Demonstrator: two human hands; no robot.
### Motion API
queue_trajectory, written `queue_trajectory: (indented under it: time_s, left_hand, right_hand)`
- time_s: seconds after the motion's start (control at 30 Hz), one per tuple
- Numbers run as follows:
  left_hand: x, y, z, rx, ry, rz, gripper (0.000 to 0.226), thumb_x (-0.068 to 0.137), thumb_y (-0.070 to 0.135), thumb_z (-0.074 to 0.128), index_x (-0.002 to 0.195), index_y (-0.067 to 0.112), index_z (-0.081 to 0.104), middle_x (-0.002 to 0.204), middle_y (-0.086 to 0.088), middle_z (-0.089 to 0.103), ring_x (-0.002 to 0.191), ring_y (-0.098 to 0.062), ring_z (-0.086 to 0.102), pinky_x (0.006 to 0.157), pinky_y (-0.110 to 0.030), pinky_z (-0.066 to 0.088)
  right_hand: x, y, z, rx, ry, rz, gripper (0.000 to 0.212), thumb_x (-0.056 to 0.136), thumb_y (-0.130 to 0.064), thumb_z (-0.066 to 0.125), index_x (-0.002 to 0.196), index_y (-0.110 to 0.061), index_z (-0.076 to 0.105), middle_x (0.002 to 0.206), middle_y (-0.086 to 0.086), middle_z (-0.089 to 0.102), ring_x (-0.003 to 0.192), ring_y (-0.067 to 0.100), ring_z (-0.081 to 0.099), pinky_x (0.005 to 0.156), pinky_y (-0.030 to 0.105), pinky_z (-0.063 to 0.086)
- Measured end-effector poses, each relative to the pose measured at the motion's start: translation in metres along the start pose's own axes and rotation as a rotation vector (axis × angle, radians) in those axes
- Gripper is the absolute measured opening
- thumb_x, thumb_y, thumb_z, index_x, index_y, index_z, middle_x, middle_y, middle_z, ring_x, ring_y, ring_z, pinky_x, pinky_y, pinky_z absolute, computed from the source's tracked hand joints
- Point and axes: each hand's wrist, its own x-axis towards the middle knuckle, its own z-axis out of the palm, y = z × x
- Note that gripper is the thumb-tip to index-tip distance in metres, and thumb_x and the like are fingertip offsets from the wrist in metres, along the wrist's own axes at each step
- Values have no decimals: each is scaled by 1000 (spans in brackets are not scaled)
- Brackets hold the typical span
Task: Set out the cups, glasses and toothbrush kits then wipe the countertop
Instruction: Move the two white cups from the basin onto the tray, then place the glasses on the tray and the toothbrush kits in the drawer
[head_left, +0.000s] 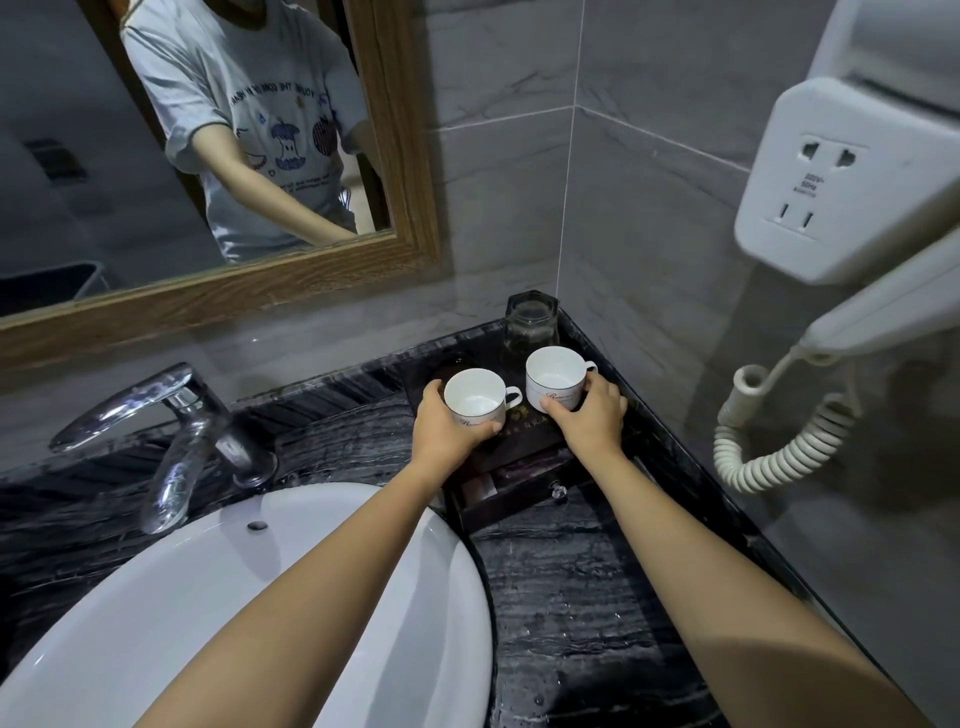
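Two white cups with handles stand upright on a dark tray box (524, 447) in the far right corner of the black marble countertop (571, 597). My left hand (447, 431) wraps around the left cup (475, 397). My right hand (589, 418) grips the right cup (553, 374) from its near side. Behind the right cup a clear glass (530, 325) stands in the corner. The tray box has a small drawer with a clear knob (558, 489), slightly open. No toothbrush kit is clearly visible.
A white basin (156, 623) with a chrome faucet (176, 431) fills the near left. A wood-framed mirror (400, 156) hangs above. On the right wall a hair dryer unit (831, 182) with a socket and a coiled cord (769, 441) hangs over the counter edge.
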Motion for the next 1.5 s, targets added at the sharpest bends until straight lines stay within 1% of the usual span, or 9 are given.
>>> queue_trajectory:
  time_s: [0.33, 0.53, 0.7, 0.8, 0.87, 1.0, 1.07, 1.33, 1.5]
  left_hand:
    - [-16, -18, -54, 172, -168, -8, 100, 63, 39, 81, 142, 10, 26, 145, -8, 42, 131, -25, 42, 106, -37, 38]
    - [-41, -38, -94, 368, -202, -32, 66, 80, 45, 65, 133, 11, 44, 138, -8, 51, 124, -24, 49, 100, -32, 39]
    - [-68, -54, -156, 522, -305, -61, 51, 86, 45, 56, 125, 12, 53, 129, -6, 59, 117, -22, 56, 96, -30, 43]
    - [-87, -63, -204, 516, -497, -188, 49, 86, 49, 52, 127, 21, 52, 116, 3, 59, 107, -16, 60, 85, -30, 53]
    - [-100, -70, -235, 486, -556, -256, 47, 86, 49, 52, 127, 26, 50, 113, 8, 56, 103, -11, 61, 82, -28, 54]
    - [-127, -90, -303, 386, -482, -305, 38, 85, 46, 55, 121, 31, 53, 113, 5, 60, 101, -10, 63, 80, -29, 56]
    - [-142, -101, -341, 312, -460, -352, 31, 86, 43, 56, 114, 32, 54, 115, 3, 62, 103, -11, 63, 81, -31, 56]
    - [-215, -166, -496, 327, -277, -505, 38, 88, 42, 54, 122, 24, 52, 119, -2, 60, 103, -16, 61, 77, -31, 53]
    - [-254, -212, -549, 305, -159, -603, 43, 90, 38, 53, 127, 18, 50, 116, -3, 58, 106, -20, 59, 74, -29, 52]
  right_hand:
    - [-61, -19, -9, -341, -38, 16, 60, 86, -40, 58, 129, -4, 39, 134, 17, 45, 124, 33, 38, 101, 44, 37]
    - [-102, -41, -4, -418, -209, -134, 52, 89, -37, 55, 129, -8, 41, 134, 14, 43, 125, 31, 36, 101, 42, 38]
    - [-136, -89, 16, -578, -637, -388, 45, 89, -39, 51, 123, -11, 47, 128, 11, 48, 123, 34, 40, 96, 43, 40]
    - [-151, -133, 33, -754, -929, -510, 30, 87, -40, 52, 76, -12, 52, 84, 7, 55, 93, 29, 51, 70, 35, 42]
    - [-163, -165, 46, -889, -1033, -619, 40, 89, -42, 50, 67, -9, 47, 77, 7, 51, 82, 28, 50, 69, 32, 41]
    - [-191, -221, 77, -943, -1324, -614, 44, 90, -44, 51, 120, -12, 56, 116, 3, 61, 93, 23, 63, 81, 38, 54]
    - [-208, -250, 95, -930, -1450, -600, 47, 90, -43, 53, 128, -16, 52, 125, 3, 59, 98, 22, 65, 85, 38, 55]
    - [-301, -360, 175, -987, -1641, -747, 28, 90, -29, 60, 114, -15, 57, 113, 8, 65, 96, 27, 67, 89, 43, 53]
    - [-366, -401, 228, -921, -1676, -829, 6, 89, -20, 61, 96, -20, 62, 95, 3, 66, 86, 22, 66, 79, 34, 53]
